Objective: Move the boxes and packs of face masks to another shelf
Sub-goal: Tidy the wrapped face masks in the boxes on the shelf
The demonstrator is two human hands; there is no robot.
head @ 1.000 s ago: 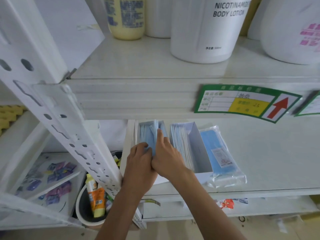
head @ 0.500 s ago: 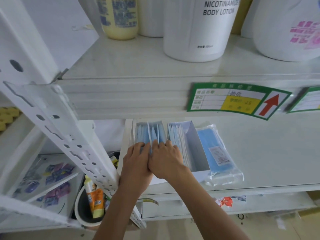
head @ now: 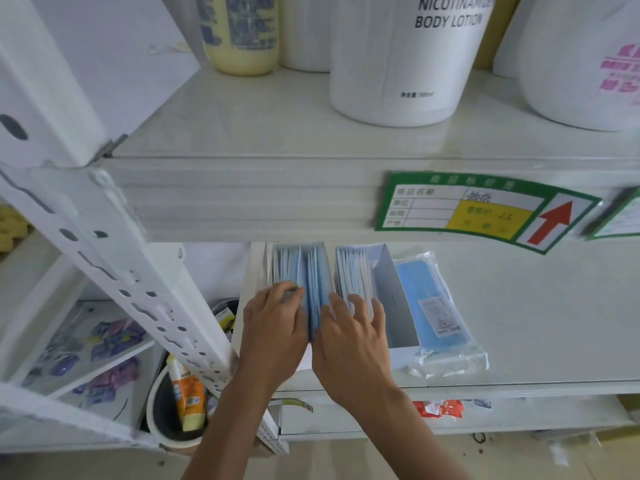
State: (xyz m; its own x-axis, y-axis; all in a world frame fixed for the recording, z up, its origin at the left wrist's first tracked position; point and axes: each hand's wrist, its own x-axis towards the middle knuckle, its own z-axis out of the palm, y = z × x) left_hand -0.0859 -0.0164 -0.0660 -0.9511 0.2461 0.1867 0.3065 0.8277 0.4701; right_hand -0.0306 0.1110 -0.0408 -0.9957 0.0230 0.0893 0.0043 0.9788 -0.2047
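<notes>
I see both hands down in the two open boxes of face masks on the lower shelf point(head: 519, 323). The left hand point(head: 273, 337) holds masks in the left box point(head: 299, 271), its grip curled around them; the right hand point(head: 353, 344) spreads relaxed fingers across the divide into the right box point(head: 381, 282). A sealed mask pack point(head: 436, 313) lies just beside it.

Lower shelf point(head: 519, 323): left mask box point(head: 299, 268) at the left end; right mask box point(head: 367, 282) just beside it; mask pack point(head: 436, 313) flat against that box's right side. Left hand point(head: 273, 334) and right hand point(head: 349, 344) at the boxes' front. Upper shelf point(head: 277, 133) above: lotion bottle point(head: 405, 64).
</notes>
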